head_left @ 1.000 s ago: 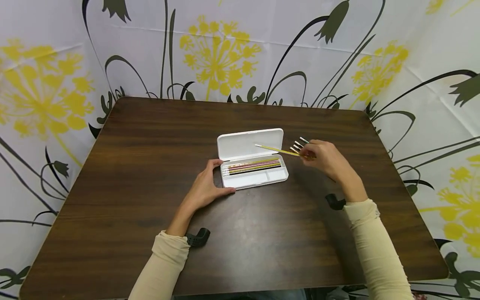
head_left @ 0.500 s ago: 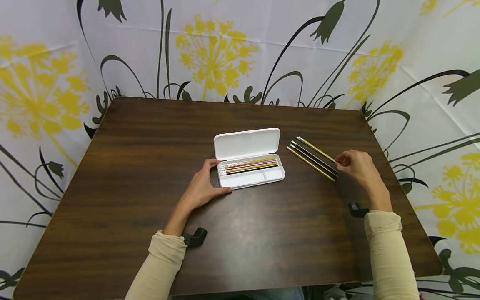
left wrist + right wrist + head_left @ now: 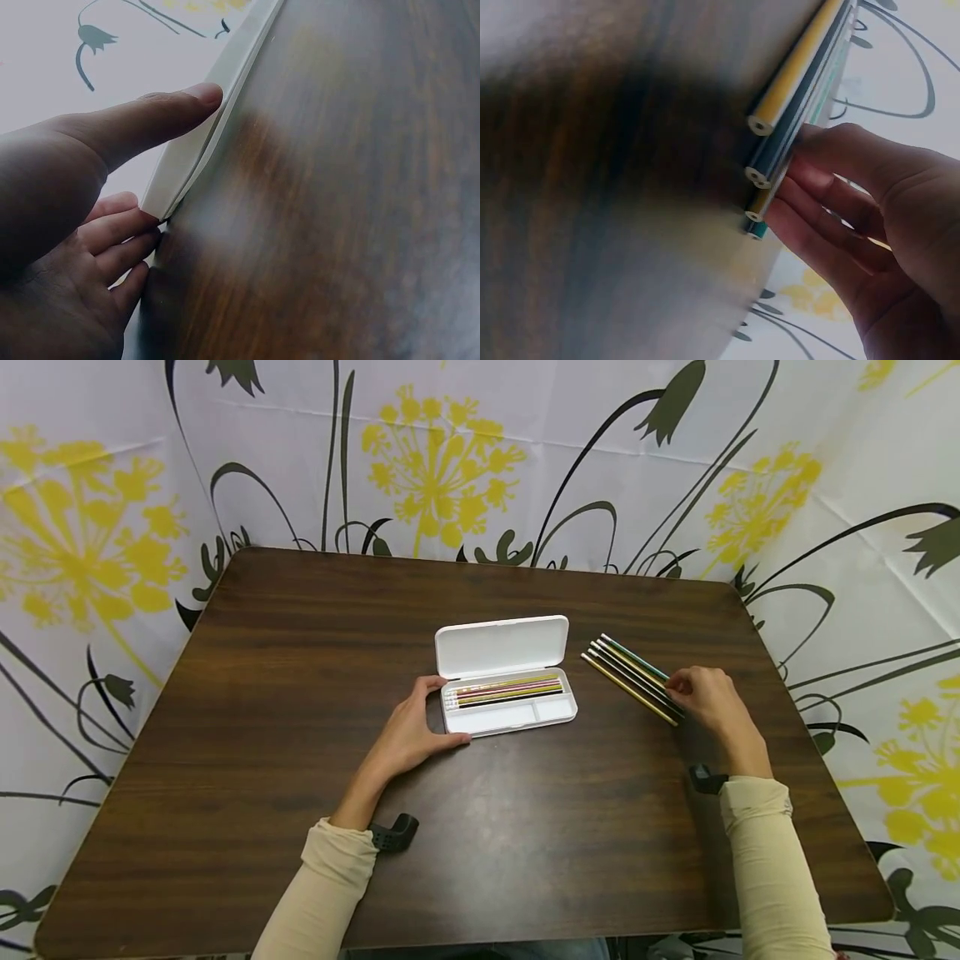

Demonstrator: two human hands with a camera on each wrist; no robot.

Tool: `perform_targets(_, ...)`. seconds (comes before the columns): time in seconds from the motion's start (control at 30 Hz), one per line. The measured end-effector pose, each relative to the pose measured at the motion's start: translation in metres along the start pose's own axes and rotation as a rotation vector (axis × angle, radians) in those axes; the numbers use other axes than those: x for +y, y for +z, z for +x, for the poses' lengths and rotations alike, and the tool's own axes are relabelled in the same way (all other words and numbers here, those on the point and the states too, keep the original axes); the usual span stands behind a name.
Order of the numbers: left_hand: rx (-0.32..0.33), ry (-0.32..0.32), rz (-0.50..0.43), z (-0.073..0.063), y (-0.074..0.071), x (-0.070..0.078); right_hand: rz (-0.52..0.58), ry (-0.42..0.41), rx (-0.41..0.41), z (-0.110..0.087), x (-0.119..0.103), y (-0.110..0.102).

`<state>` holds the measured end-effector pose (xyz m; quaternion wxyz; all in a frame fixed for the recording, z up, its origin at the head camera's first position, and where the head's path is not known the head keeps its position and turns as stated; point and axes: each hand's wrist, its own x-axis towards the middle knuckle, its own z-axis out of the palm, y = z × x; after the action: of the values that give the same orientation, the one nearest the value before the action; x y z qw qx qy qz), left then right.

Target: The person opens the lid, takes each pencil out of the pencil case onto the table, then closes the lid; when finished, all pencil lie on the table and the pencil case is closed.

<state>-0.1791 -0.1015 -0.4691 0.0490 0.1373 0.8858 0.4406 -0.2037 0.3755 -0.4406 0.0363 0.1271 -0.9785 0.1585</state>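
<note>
An open white pencil case (image 3: 491,727) with several pencils (image 3: 510,691) in its upper compartment lies mid-table, its lid (image 3: 502,645) tilted back. My left hand (image 3: 405,735) grips the case's left end, thumb at the front edge and fingers at the back corner. To the right of the case, several pencils lie side by side on a slant, eraser ends toward the lid. My right hand (image 3: 708,697) is at their near right end, pinching a yellow pencil (image 3: 759,204). A green pencil (image 3: 758,230) lies beside it; a thicker-looking yellow pencil (image 3: 791,79) lies at the row's other side.
The brown wooden table (image 3: 315,635) has a back edge that meets a white flowered cloth (image 3: 570,410). Dark bands (image 3: 395,832) sit at both wrists, below the hands.
My right hand has carried the yellow pencil from beside the case's lid rightward into the row, where it now lies alongside the green one. My left hand stays on the case.
</note>
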Motion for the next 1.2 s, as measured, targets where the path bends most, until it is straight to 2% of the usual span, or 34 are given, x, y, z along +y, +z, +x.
perform_targets(0.17, 0.004, 0.000, -0.001, 0.000, 0.000, 0.000, 0.007, 0.012, 0.019, 0.000, -0.003, -0.002)
perform_targets(0.3, 0.002, 0.001, 0.005, 0.000, -0.001, 0.000, 0.021, -0.010, 0.054, 0.007, -0.024, -0.009)
perform_targets(0.4, 0.004, -0.002, 0.005, 0.000, -0.002, 0.000, 0.029, -0.110, 0.062, 0.020, -0.053, -0.003)
perform_targets(0.6, 0.005, 0.004, 0.011, -0.001, -0.001, -0.001, 0.095, -0.354, 0.016, 0.048, -0.116, 0.030)
perform_targets(0.7, 0.005, 0.007, 0.011, -0.001, 0.000, 0.000, 0.087, -0.423, -0.021, 0.058, -0.137, 0.043)
perform_targets(0.8, 0.000, 0.006, 0.005, -0.001, 0.001, 0.000, 0.052, -0.429, -0.070, 0.065, -0.149, 0.049)
perform_targets(0.93, -0.005, 0.007, -0.001, 0.000, 0.001, 0.000, 0.012, -0.388, -0.143, 0.069, -0.154, 0.049)
perform_targets(1.2, 0.007, 0.005, 0.001, 0.000, -0.001, 0.000, 0.040, -0.355, -0.242, 0.079, -0.157, 0.047)
